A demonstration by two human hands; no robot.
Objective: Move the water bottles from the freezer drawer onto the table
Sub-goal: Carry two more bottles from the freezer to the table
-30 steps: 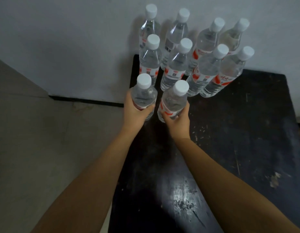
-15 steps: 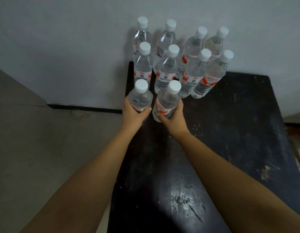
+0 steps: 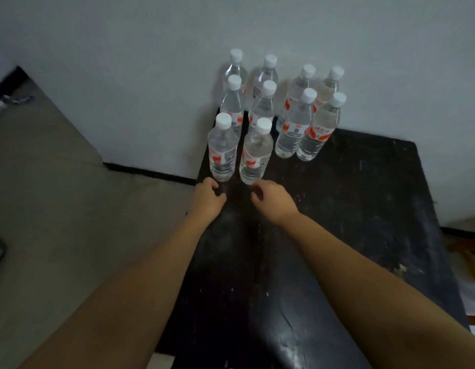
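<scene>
Both hands hover just in front of the two nearest bottles and hold nothing. The left hand [image 3: 206,198] has its fingers loosely curled, its fingertips just below the base of the front-left clear plastic water bottle with a white cap and red-and-white label [image 3: 222,150]; whether they touch it I cannot tell. The right hand [image 3: 275,202] is likewise slack, fingers bent inward, just short of the front-right clear plastic water bottle [image 3: 255,153].

Those two bottles stand upright near the left edge of the scuffed black table [image 3: 364,209]. Behind them eight more clear, white-capped bottles [image 3: 297,123] stand in two rows against the pale grey wall [image 3: 124,62], four to a row, packed close together.

The bottles fill the table's far left corner. The front-left bottle stands very close to the left edge, beyond which lies the grey floor [image 3: 58,209]. The table's right half and near part lie bare of bottles.
</scene>
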